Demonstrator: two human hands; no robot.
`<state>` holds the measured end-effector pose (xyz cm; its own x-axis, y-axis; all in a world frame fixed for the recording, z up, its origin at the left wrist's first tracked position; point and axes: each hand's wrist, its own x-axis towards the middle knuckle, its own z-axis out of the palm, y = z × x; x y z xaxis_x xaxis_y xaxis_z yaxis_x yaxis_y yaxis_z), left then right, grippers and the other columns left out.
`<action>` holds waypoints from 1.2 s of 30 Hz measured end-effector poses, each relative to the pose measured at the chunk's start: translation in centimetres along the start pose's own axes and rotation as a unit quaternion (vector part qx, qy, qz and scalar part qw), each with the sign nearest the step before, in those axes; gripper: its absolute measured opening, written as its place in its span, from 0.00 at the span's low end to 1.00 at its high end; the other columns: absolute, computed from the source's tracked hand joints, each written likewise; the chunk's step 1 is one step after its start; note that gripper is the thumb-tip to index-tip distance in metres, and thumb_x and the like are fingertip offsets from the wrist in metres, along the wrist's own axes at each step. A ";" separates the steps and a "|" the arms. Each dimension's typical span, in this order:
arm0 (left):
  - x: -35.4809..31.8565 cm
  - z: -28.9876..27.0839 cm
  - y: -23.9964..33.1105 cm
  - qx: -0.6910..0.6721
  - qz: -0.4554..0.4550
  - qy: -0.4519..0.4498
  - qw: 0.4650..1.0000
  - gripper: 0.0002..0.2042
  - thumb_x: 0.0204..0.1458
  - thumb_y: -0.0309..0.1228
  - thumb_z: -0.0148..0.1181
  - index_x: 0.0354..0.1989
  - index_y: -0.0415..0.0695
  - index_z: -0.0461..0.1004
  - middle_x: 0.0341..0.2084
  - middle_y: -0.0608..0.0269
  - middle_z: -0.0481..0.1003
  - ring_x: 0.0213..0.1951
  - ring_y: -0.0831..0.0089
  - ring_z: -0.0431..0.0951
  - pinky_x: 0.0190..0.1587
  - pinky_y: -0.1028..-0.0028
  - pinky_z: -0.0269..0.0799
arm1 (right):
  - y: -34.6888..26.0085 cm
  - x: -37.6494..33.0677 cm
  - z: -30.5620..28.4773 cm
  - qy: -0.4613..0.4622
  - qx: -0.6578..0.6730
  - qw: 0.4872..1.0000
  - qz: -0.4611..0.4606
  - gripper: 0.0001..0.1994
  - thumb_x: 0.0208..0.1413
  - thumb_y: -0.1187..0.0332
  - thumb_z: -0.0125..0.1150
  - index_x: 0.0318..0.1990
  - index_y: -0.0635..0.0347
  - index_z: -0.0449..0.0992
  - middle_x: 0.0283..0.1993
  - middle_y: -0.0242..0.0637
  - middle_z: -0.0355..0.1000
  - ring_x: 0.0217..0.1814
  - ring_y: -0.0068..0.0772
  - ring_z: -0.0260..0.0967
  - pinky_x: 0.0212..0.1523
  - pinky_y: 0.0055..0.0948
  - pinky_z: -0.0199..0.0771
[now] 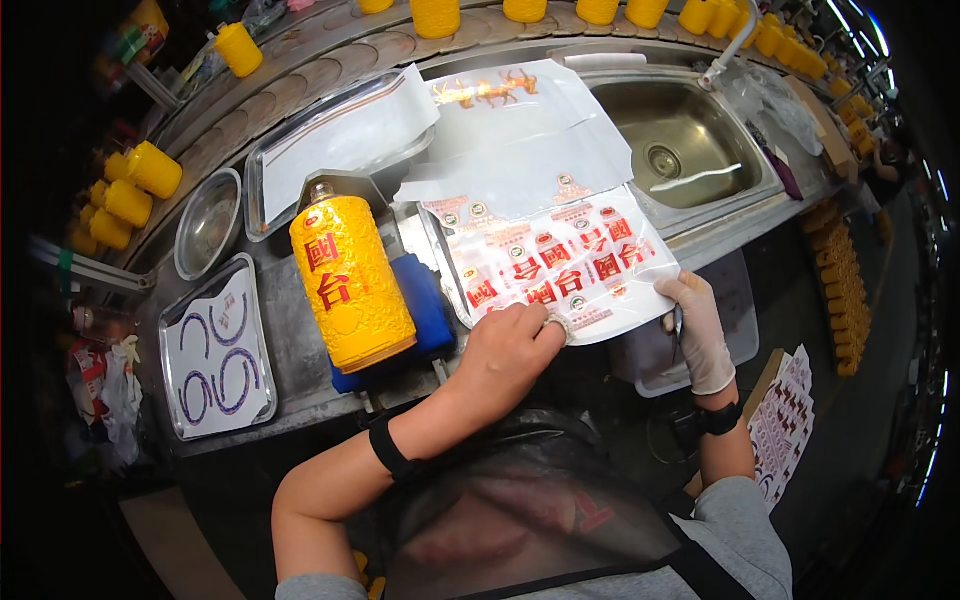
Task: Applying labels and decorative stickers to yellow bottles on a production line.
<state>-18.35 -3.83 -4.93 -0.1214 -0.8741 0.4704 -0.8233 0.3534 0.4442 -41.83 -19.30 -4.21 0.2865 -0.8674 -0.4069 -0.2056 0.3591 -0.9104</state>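
Note:
A white sheet of red and gold printed decals (575, 262) lies on a tray in front of me. My left hand (508, 358), bare, has its fingers curled and closed at the sheet's near edge. At the sheet's right corner my right hand (700, 330), in a white glove, pinches the edge between thumb and fingers. A thin dark pointed tool (679, 326), perhaps tweezers, also sticks out of that hand. Left of the sheet, a yellow embossed bottle (350, 280) with red characters lies tilted on a blue cloth (424, 300).
A tray (262, 375) with purple curved decals and a metal bowl (208, 222) are at left. Another tray (255, 212) holds white paper. A steel sink (668, 125) is at back right, a plastic bin (735, 310) below. Yellow bottles (435, 17) line a far conveyor (340, 65).

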 end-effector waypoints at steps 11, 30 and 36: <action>-0.5 -2.7 1.2 -0.033 -0.029 -0.090 0.995 0.20 0.34 0.30 0.70 0.37 0.41 0.70 0.33 0.55 0.68 0.35 0.56 0.73 0.36 0.61 0.69 | 1.9 -1.6 -0.9 0.013 0.021 0.999 -0.024 0.13 0.60 0.61 0.57 0.32 0.62 0.74 0.21 0.26 0.64 0.14 0.15 0.57 0.14 0.17 0.53; -4.2 -9.7 2.1 -0.130 -0.146 -0.085 0.977 0.13 0.44 0.24 0.69 0.39 0.37 0.76 0.26 0.56 0.72 0.27 0.61 0.73 0.29 0.70 0.69 | 5.4 -4.2 1.0 -0.189 0.057 0.979 0.058 0.21 0.64 0.59 0.46 0.41 0.74 0.76 0.33 0.43 0.79 0.13 0.18 0.60 0.15 0.15 0.58; -5.6 -9.3 1.8 -0.167 -0.176 -0.075 0.967 0.11 0.45 0.27 0.68 0.30 0.37 0.71 0.27 0.53 0.70 0.29 0.54 0.73 0.30 0.62 0.68 | 6.0 -5.4 3.6 -0.191 -0.010 0.979 0.072 0.21 0.63 0.58 0.49 0.42 0.73 0.77 0.30 0.40 0.78 0.19 0.17 0.64 0.17 0.16 0.58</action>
<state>-14.01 4.79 0.39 0.0345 -0.9894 0.1409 -0.6054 0.0915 0.7907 -41.27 -11.27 -7.75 0.5816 -0.6149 -0.5327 -0.2865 0.4581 -0.8415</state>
